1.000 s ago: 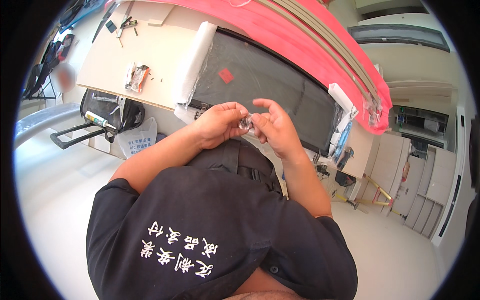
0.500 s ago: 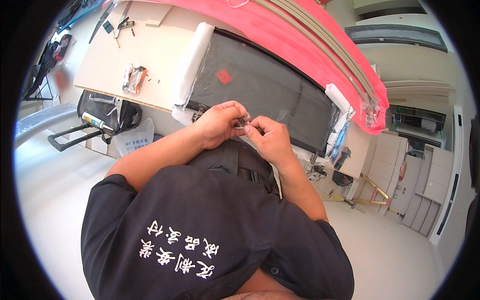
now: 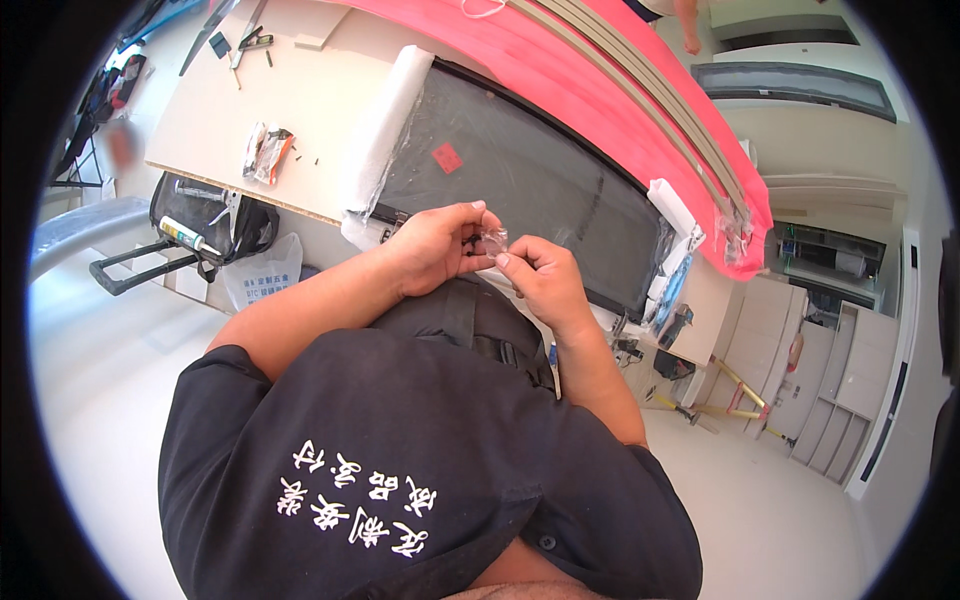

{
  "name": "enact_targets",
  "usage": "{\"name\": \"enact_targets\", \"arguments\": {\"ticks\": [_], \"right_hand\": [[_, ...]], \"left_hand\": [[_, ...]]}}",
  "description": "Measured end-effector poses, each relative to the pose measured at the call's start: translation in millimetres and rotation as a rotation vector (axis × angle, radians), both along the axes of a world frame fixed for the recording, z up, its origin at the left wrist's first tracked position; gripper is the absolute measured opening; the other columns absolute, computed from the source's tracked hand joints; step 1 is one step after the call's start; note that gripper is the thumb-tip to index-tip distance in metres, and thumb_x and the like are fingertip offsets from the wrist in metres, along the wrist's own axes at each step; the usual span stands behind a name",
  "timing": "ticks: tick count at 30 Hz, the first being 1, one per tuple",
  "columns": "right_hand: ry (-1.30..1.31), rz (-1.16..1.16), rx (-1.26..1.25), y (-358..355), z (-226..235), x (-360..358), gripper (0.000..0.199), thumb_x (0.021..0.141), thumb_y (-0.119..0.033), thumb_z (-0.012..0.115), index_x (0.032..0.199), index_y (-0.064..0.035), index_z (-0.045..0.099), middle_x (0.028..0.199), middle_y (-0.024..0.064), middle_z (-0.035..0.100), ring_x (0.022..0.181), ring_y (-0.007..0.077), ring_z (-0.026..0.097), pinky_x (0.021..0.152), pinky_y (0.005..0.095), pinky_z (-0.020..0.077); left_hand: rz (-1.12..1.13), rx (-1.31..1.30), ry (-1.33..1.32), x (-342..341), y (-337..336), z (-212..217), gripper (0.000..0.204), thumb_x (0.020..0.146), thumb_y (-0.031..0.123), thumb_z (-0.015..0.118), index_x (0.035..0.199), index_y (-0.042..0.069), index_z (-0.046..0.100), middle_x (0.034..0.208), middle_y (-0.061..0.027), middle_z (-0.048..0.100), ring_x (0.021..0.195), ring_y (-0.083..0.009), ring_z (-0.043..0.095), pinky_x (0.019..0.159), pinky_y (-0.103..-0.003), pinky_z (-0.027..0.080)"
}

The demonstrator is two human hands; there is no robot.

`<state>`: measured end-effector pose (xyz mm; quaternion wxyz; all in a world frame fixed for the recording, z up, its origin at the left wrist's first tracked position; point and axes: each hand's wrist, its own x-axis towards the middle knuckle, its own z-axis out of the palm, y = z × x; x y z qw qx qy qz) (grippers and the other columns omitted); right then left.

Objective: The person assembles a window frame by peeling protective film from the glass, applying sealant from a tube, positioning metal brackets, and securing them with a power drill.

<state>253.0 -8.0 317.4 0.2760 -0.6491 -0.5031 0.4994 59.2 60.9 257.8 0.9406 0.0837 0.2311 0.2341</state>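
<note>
Between both hands, just over the near edge of a dark panel, is a small clear plastic bag (image 3: 494, 241). My left hand (image 3: 442, 243) curls its fingers around the bag's left side, and something dark shows near the fingertips, too small to name. With thumb and forefinger my right hand (image 3: 542, 277) pinches the bag's lower right edge. Under and beyond them lies the dark glass-like panel (image 3: 530, 150) in a black frame, wrapped in clear film, with a red square label (image 3: 447, 158) on it. White foam (image 3: 393, 120) covers its left end.
A pale board table (image 3: 210, 130) holds small orange-and-white packets (image 3: 268, 152) and hand tools (image 3: 250, 45). Long metal strips (image 3: 660, 100) rest on pink sheeting (image 3: 560, 75). A black tool bag (image 3: 235, 225) with a sealant tube (image 3: 188, 235) stands below left. Another person's hand (image 3: 692, 42) shows far right.
My hands have moved slightly apart, and more of the clear bag shows between them. Another person's hand has come into view at the upper right.
</note>
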Motion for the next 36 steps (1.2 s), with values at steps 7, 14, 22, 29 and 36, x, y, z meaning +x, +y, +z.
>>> {"name": "enact_targets", "arguments": {"ticks": [7,14,22,29,36], "right_hand": [[0.596,-0.195,-0.07,-4,-6,17,0.014,0.093,-0.014,0.066,0.083,-0.0058,0.062,0.071,0.0014,0.06,0.066,0.0109,0.056,0.061,0.0281,0.0451],[0.799,-0.271,0.113,0,-8,13,0.012,0.091,-0.01,0.062,0.079,-0.0063,0.059,0.084,0.0084,0.065,0.071,0.0171,0.058,0.069,0.0307,0.048],[0.817,-0.368,0.119,-21,-38,39,0.016,0.087,-0.003,0.068,0.077,-0.0084,0.057,0.088,0.0089,0.066,0.07,0.0154,0.059,0.065,0.0296,0.0487],[0.71,-0.59,0.002,-58,-61,59,0.017,0.087,0.001,0.067,0.091,-0.0093,0.054,0.085,0.0062,0.063,0.068,0.0156,0.059,0.064,0.0299,0.0495],[0.611,-0.625,-0.072,-79,-65,66,0.017,0.087,0.001,0.064,0.09,-0.0093,0.052,0.083,0.0058,0.06,0.068,0.0156,0.056,0.064,0.03,0.0485]], "left_hand": [[0.033,-0.05,-0.19,-10,9,7,0.05,0.104,0.033,0.041,0.133,-0.004,0.056,0.137,-0.0198,0.058,0.126,-0.0291,0.058,0.11,-0.042,0.047],[0.057,-0.058,-0.357,-17,12,11,0.051,0.101,0.029,0.048,0.139,-0.004,0.053,0.145,-0.021,0.055,0.139,-0.0327,0.05,0.117,-0.044,0.042],[0.335,-0.053,0.21,-57,32,-63,0.033,0.096,-0.013,0.045,0.125,-0.002,0.057,0.12,-0.0159,0.063,0.111,-0.0271,0.067,0.094,-0.033,0.061],[0.749,-0.102,0.553,-169,75,-212,0.034,0.094,0.001,0.052,0.128,0.002,0.058,0.118,-0.0111,0.063,0.11,-0.0259,0.061,0.098,-0.039,0.051],[0.959,-0.232,0.471,-201,114,-274,0.036,0.097,0.019,0.053,0.129,0.006,0.062,0.122,-0.0076,0.064,0.116,-0.0242,0.058,0.104,-0.041,0.044]]}}
